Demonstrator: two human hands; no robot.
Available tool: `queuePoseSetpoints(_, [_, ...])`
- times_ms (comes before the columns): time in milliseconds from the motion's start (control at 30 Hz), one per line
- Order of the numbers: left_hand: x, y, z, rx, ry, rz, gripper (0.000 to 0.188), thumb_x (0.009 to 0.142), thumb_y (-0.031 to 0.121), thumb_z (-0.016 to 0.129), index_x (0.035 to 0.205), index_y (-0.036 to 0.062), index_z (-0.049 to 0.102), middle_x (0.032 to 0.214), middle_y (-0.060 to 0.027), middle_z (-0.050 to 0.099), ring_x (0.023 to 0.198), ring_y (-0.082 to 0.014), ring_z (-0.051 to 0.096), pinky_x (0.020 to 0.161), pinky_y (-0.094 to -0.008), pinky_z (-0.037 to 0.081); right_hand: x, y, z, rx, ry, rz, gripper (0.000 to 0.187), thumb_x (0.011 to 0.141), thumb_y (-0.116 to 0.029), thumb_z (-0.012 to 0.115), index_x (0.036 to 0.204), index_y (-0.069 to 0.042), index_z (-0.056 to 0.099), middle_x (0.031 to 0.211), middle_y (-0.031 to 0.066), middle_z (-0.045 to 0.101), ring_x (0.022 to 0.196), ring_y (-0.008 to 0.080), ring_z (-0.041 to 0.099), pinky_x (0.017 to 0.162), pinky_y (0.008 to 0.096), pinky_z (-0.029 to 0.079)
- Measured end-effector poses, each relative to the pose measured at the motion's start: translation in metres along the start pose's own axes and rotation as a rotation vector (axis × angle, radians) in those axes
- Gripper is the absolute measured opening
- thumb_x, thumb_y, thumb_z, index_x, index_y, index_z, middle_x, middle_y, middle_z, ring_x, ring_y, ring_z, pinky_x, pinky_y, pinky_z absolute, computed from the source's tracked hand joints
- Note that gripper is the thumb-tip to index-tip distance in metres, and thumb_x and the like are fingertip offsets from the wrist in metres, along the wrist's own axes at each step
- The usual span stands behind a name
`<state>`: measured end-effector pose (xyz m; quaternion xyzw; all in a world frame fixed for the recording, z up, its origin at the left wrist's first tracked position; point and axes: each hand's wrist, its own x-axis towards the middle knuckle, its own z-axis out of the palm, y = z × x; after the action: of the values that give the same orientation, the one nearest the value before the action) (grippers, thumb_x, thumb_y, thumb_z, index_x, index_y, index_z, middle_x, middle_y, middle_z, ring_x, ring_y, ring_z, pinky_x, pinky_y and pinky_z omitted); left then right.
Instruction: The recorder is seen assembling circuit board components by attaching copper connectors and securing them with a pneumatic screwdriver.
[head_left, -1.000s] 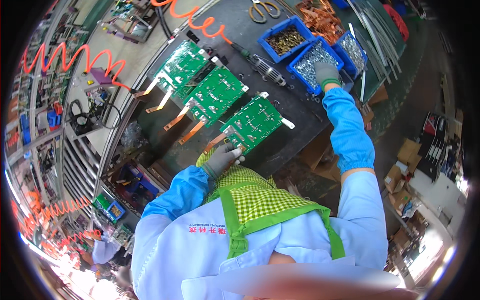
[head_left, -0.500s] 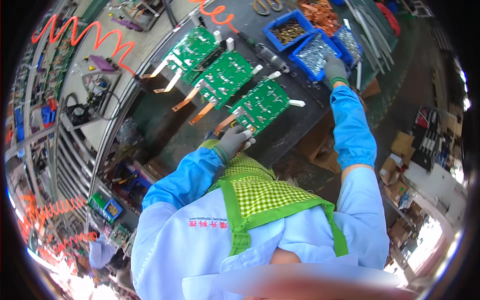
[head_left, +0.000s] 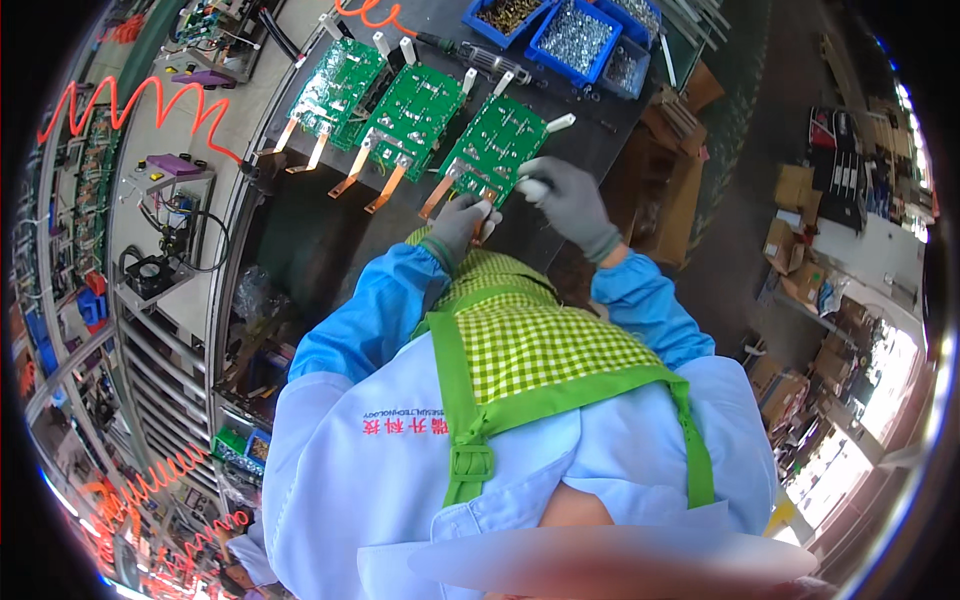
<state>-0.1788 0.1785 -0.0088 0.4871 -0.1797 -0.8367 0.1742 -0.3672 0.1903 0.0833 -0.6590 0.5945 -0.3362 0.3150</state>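
Head view. Three green printed circuit boards stand in a slanting row on a dark workbench (head_left: 595, 135), their soldered faces upward. The rightmost board (head_left: 500, 138) lies at the hands; the middle board (head_left: 412, 105) and the leftmost board (head_left: 338, 85) lie beyond it to the left. White posts (head_left: 562, 122) project from the boards' far and right edges, and copper strips (head_left: 434, 198) extend from their near edges. The left hand (head_left: 458, 222), gloved in gray, is at the near corner of the rightmost board, its thumb and fingers pinching a copper strip there. The right hand (head_left: 568, 202), likewise gloved, is raised just beside the board's right edge, with fingers curled and tips drawn close together; whether they grip anything cannot be told. Beyond the boards lies a power screwdriver (head_left: 485, 60), near a coiled orange hose (head_left: 368, 12). Farther right are a blue bin of brass-colored fasteners (head_left: 486, 34), a blue bin of silvery fasteners (head_left: 557, 69) and, adjoining it, a smaller blue bin of small metal parts (head_left: 622, 92).
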Motion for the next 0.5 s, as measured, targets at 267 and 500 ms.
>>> queuePoseSetpoints(267, [0.007, -0.003, -0.004, 0.009, -0.048, 0.033, 0.018, 0.087, 0.013, 0.053, 0.098, -0.0018, 0.055, 0.084, -0.0095, 0.061, 0.065, -0.0136, 0.058, 0.051, -0.0218, 0.047, -0.009, 0.023, 0.066, -0.113, -0.079, 0.21, 0.015, 0.081, -0.018, 0.058, 0.092, -0.007, 0.06, 0.089, 0.0117, 0.06, 0.083, 0.0292, 0.059, 0.072, 0.0348, 0.048])
queuePoseSetpoints(500, [0.01, -0.006, -0.006, -0.062, -0.082, 0.037, 0.018, 0.088, 0.012, 0.053, 0.099, -0.0026, 0.053, 0.085, -0.0112, 0.06, 0.068, -0.0152, 0.06, 0.051, -0.0213, 0.048, -0.013, 0.031, 0.074, -0.171, 0.093, 0.157, 0.016, 0.081, -0.016, 0.057, 0.093, -0.008, 0.064, 0.09, 0.0122, 0.061, 0.083, 0.0282, 0.06, 0.074, 0.0339, 0.048])
